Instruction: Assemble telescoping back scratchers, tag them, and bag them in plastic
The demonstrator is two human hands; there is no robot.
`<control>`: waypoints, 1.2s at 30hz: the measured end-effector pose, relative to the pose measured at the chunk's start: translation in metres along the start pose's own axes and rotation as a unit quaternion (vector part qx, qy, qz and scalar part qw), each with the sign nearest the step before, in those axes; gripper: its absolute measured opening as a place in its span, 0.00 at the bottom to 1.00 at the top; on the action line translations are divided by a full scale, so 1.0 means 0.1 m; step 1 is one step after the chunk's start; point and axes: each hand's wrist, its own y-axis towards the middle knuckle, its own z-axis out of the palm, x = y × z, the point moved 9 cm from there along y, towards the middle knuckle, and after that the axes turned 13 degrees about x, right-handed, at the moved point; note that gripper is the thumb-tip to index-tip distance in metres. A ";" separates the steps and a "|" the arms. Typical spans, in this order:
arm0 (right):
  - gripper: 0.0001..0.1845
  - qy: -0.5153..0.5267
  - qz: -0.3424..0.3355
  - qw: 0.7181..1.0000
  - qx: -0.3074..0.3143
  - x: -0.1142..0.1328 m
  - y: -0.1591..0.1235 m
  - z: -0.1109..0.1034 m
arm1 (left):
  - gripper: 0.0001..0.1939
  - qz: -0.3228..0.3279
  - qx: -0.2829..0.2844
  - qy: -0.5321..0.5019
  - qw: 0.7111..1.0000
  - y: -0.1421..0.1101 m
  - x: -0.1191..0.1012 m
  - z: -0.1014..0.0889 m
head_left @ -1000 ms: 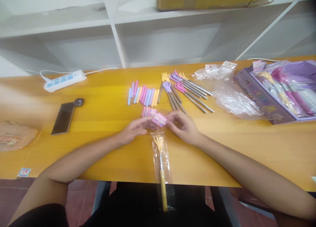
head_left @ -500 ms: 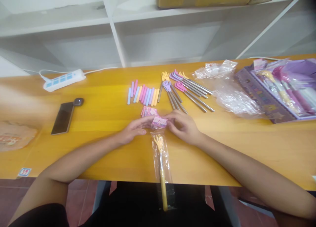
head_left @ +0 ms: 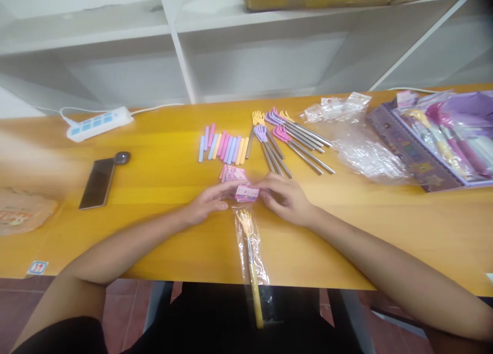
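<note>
A small pink-and-purple printed header card (head_left: 247,193) lies between my two hands. My left hand (head_left: 208,204) rests at its left with fingers stretched along the card's upper edge and thumb apart. The curled fingers of my right hand (head_left: 285,199) pinch at the card's right edge; the fingertips are partly hidden. Just below is a clear plastic bag (head_left: 264,264) holding a yellow hand-shaped back scratcher (head_left: 252,272), whose handle end overhangs the table's front edge. Behind my fingers sits a small pile of similar pink cards (head_left: 231,173).
Pastel handle tubes (head_left: 223,147) lie in a row behind the cards. Several back scratcher heads on metal rods (head_left: 304,138) are to their right, then clear bags (head_left: 373,153) and a purple display box (head_left: 408,148). At left are a power strip (head_left: 100,124) and a phone (head_left: 97,183).
The card and the top of the bagged back scratcher have shifted slightly left. A little more gap shows between the card and my right fingers. My hands have barely moved.
</note>
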 end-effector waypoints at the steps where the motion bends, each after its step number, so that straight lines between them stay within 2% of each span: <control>1: 0.16 0.001 0.002 1.000 0.004 -0.01 0.00 0.01 | 0.36 -0.001 -0.001 -0.002 1.000 0.00 0.00 0.00; 6: 0.19 0.016 0.001 0.999 0.030 -0.01 -0.01 0.06 | 0.37 -0.006 0.006 -0.023 1.000 0.00 0.02 0.01; 11: 0.20 0.022 -0.001 1.000 0.021 0.02 0.00 0.04 | 0.36 0.005 0.010 -0.038 0.999 0.01 0.03 0.02; 28: 0.16 0.020 0.000 0.999 0.046 0.01 -0.02 0.07 | 0.37 -0.001 0.013 -0.033 0.999 0.02 0.00 0.04; 31: 0.16 0.022 0.021 0.999 0.034 -0.02 -0.03 0.08 | 0.37 -0.004 0.009 -0.032 0.999 0.02 -0.01 0.04; 36: 0.22 0.038 0.074 0.996 -0.002 -0.14 -0.07 0.06 | 0.37 -0.009 0.011 -0.041 0.999 0.03 -0.01 0.05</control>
